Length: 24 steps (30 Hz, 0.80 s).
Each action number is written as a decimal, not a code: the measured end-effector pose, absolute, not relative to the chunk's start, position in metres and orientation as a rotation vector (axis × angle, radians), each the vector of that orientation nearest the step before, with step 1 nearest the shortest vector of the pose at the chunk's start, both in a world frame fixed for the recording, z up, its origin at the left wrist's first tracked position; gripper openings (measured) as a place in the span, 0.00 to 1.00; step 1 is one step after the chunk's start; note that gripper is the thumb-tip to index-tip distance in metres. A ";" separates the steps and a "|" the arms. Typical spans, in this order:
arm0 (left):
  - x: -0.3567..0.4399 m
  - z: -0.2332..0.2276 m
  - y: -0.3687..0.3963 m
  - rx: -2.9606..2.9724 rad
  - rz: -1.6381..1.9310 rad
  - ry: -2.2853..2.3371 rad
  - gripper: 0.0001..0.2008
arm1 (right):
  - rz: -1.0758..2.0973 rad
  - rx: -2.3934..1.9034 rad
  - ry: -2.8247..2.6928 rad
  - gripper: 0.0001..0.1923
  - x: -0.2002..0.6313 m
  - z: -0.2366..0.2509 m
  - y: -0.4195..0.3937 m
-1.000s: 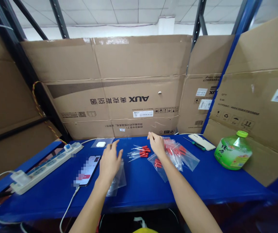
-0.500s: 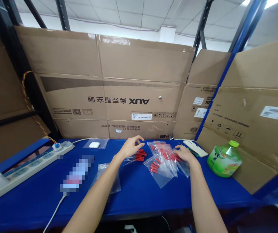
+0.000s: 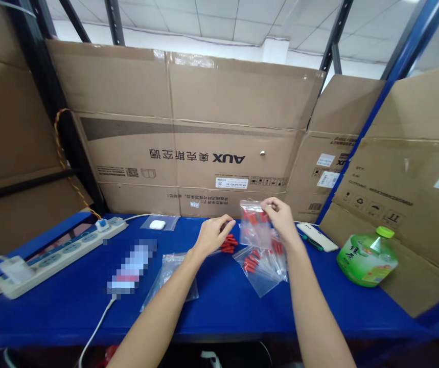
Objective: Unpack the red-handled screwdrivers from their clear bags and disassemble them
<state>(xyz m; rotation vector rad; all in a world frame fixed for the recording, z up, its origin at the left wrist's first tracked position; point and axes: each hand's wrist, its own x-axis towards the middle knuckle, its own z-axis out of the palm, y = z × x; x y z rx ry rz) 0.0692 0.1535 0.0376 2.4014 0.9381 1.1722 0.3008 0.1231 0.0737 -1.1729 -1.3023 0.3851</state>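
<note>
Baggie [image 3: 255,227] of red pieces is hanging just off the counter [image 3: 219,301], pinched at its top edge by the right hand [image 3: 280,220]. Left hand [image 3: 212,236] is curling loosely over loose red pieces [image 3: 229,244] beside it, and I can't tell whether its grip is pinching one. More filled bags [image 3: 261,263] are lying right under the grip, with a green bottle [image 3: 367,255] off to the right.

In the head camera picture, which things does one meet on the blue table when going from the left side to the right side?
power strip → phone → empty clear bags → left hand → loose red pieces → bag of red pieces held up by the right hand → white device → green bottle
</note>
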 end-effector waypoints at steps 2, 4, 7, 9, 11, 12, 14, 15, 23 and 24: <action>0.071 0.036 0.153 2.348 1.233 1.054 0.16 | 0.519 -1.032 -1.238 0.13 0.267 0.073 0.139; 0.071 0.032 0.155 2.234 1.324 1.244 0.14 | 0.695 -0.926 -1.161 0.15 0.239 0.063 0.154; 0.065 0.028 0.163 2.033 1.458 1.548 0.11 | 0.812 -0.838 -1.035 0.18 0.211 0.040 0.167; 0.061 0.027 0.167 2.002 1.494 1.564 0.11 | 0.805 -0.810 -1.011 0.18 0.198 0.024 0.169; 0.058 0.029 0.167 2.033 1.483 1.434 0.14 | 0.759 -0.789 -1.080 0.16 0.188 0.011 0.167; 0.058 0.030 0.167 2.032 1.471 1.378 0.16 | 0.738 -0.778 -1.132 0.15 0.184 0.006 0.166; 0.059 0.031 0.167 1.990 1.452 1.368 0.19 | 0.733 -0.760 -1.226 0.13 0.177 -0.001 0.163; 0.059 0.031 0.167 1.967 1.437 1.408 0.19 | 0.745 -0.757 -1.257 0.13 0.175 -0.004 0.162; 0.054 0.020 0.187 1.910 1.291 1.367 0.16 | 0.839 -0.812 -1.256 0.13 0.182 -0.016 0.164; 0.054 0.019 0.190 1.897 1.279 1.322 0.15 | 0.867 -0.818 -1.236 0.14 0.184 -0.016 0.164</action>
